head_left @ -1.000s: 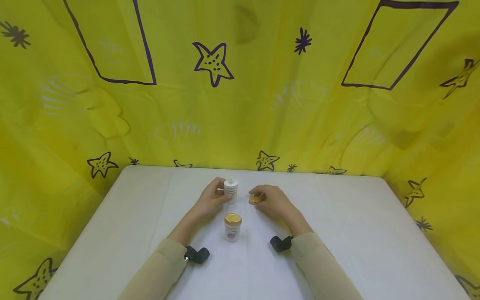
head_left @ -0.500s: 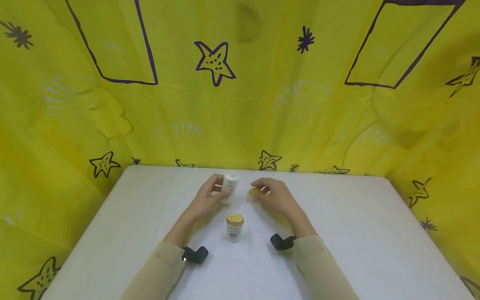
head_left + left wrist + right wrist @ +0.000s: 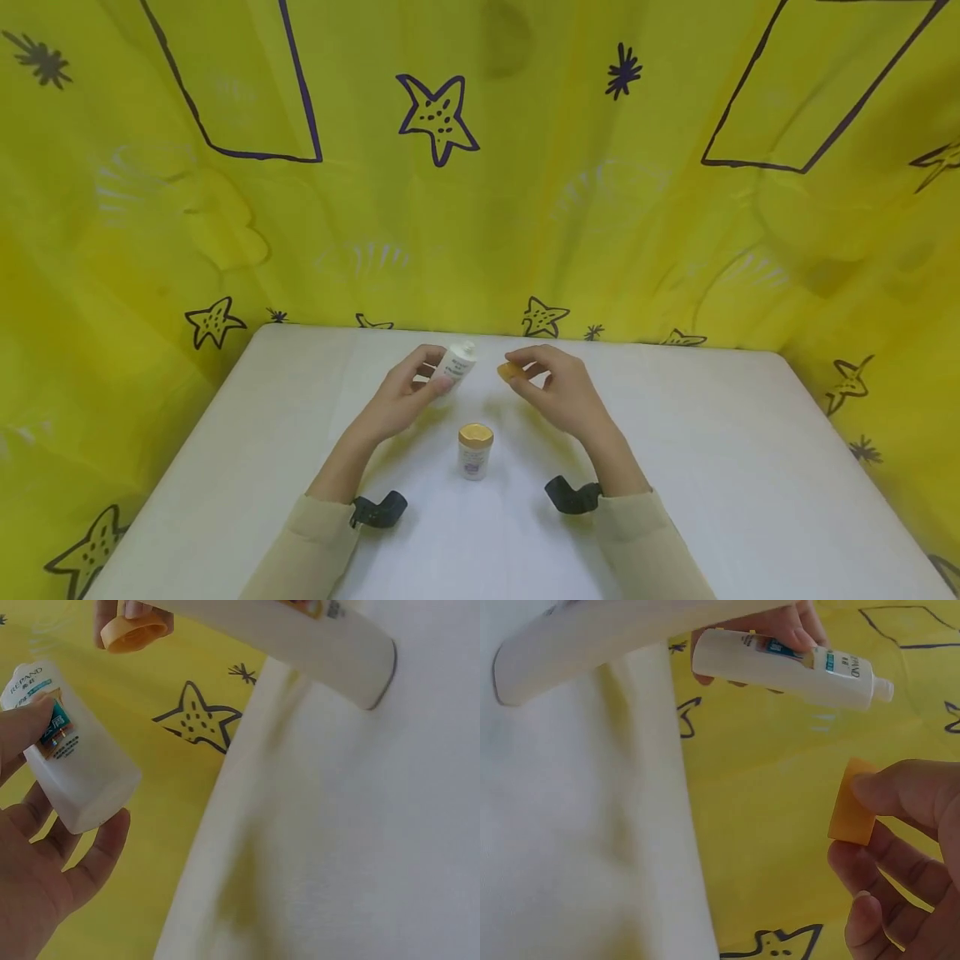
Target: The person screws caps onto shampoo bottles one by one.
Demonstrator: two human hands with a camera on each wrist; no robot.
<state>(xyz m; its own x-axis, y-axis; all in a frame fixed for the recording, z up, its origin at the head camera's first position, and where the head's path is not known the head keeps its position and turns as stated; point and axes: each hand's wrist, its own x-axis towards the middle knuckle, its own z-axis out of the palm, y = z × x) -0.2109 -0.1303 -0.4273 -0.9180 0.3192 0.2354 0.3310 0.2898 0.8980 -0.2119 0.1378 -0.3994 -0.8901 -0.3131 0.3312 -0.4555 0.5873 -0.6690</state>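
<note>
My left hand (image 3: 401,396) grips a white bottle (image 3: 454,364), thumb on its label and fingers behind. The bottle is uncapped, its small neck bare, and it tilts to the right above the table. In the left wrist view its printed label (image 3: 56,731) is partly covered by the thumb. To the right, my right hand (image 3: 558,387) pinches a gold-orange cap (image 3: 511,372) between thumb and fingers. The cap's hollow underside shows in the left wrist view, apart from the bottle. A second white bottle with a gold cap (image 3: 476,454) stands upright on the table, nearer me, between the forearms.
The table (image 3: 712,467) has a white cover. Behind it and at its sides hangs a yellow curtain (image 3: 480,225) with star drawings. Black wrist cameras sit on both cuffs, the left camera (image 3: 381,510) and the right camera (image 3: 572,496).
The left hand has lifted the uncapped bottle off the table and tipped it rightward. The right hand has risen with the cap and turned it. The capped bottle stays put.
</note>
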